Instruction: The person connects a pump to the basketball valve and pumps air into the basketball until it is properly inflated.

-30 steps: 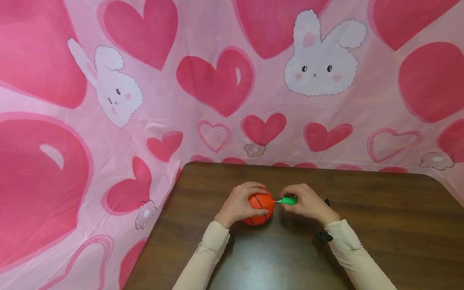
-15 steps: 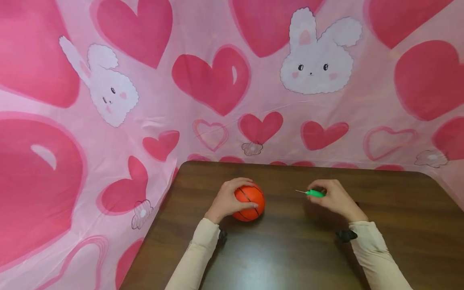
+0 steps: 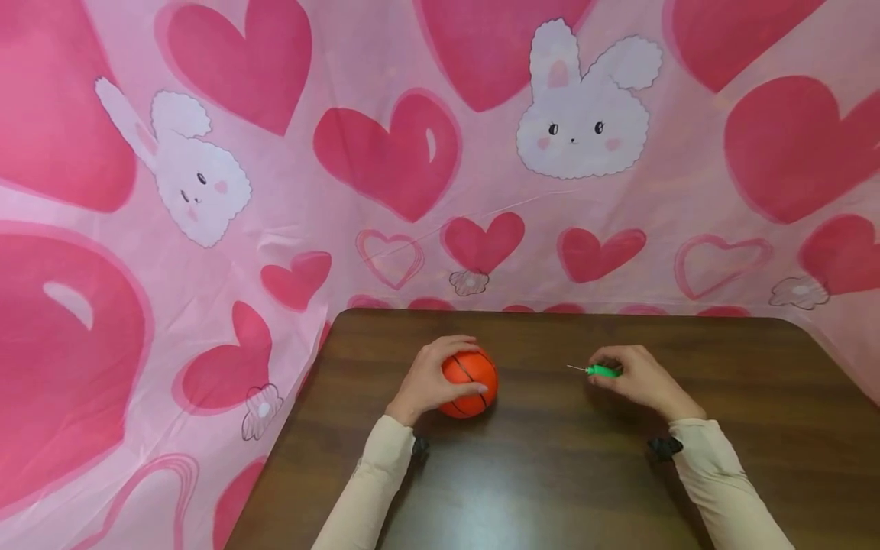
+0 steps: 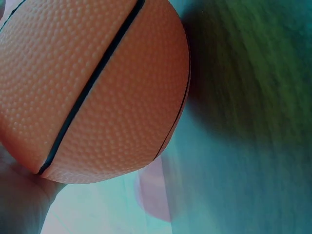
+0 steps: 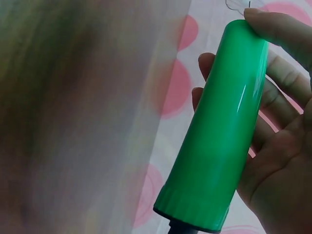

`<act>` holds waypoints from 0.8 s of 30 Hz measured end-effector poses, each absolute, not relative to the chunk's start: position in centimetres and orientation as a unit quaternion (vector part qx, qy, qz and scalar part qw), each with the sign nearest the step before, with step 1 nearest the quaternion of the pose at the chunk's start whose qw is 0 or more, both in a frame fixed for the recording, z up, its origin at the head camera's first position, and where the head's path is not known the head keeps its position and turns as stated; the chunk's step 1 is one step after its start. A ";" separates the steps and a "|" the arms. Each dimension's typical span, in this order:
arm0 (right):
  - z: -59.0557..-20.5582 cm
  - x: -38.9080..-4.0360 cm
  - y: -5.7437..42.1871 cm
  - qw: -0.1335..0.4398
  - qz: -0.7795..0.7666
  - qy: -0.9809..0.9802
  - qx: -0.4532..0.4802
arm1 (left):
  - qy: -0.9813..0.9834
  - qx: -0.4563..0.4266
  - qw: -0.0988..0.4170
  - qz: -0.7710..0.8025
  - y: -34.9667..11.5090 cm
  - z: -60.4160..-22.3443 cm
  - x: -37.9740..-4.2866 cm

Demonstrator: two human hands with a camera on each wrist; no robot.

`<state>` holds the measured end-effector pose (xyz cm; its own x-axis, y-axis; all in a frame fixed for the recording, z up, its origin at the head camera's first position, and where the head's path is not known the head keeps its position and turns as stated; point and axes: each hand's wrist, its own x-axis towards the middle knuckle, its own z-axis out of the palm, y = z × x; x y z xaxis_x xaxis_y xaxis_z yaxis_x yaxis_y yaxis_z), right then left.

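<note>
A small orange basketball (image 3: 477, 378) with black lines sits on the table. My left hand (image 3: 421, 380) grips it from the left, thumb in front and fingers over the top. In the left wrist view the pebbled ball (image 4: 97, 97) covers much of the picture, with part of the hand (image 4: 22, 202) below it. To the right, my right hand (image 3: 642, 378) holds a green ball pump (image 3: 603, 371) between thumb and fingers. Its thin metal needle (image 3: 576, 368) points left toward the ball, well apart from it. The right wrist view shows the pump's green barrel (image 5: 219, 131) with a black end.
The dark wood-grain table (image 3: 522, 473) has rounded far corners. A pink cloth (image 3: 495, 168) with hearts and rabbits hangs behind it and along the left side. Dark wrist straps (image 3: 664, 448) sit below the cuffs.
The needle has come out of the ball. My right hand has drawn the pump away to the right, while the ball and left hand have shifted slightly left in view.
</note>
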<state>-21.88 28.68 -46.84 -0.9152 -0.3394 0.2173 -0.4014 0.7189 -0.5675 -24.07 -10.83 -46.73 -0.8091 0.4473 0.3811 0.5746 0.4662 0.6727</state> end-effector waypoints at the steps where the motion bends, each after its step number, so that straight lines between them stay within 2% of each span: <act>1: -46.9 -21.9 28.7 0.042 0.317 -0.926 0.200 | -0.854 -0.298 0.076 -0.420 -10.9 -46.7 -24.0; 11: -48.0 -22.2 28.6 -0.017 0.302 -0.931 0.204 | -0.852 -0.300 0.078 -0.422 -10.8 -46.5 -24.1; 24: -48.7 -22.7 28.0 -0.012 0.271 -0.939 0.210 | -0.859 -0.288 0.089 -0.414 -11.4 -46.5 -24.2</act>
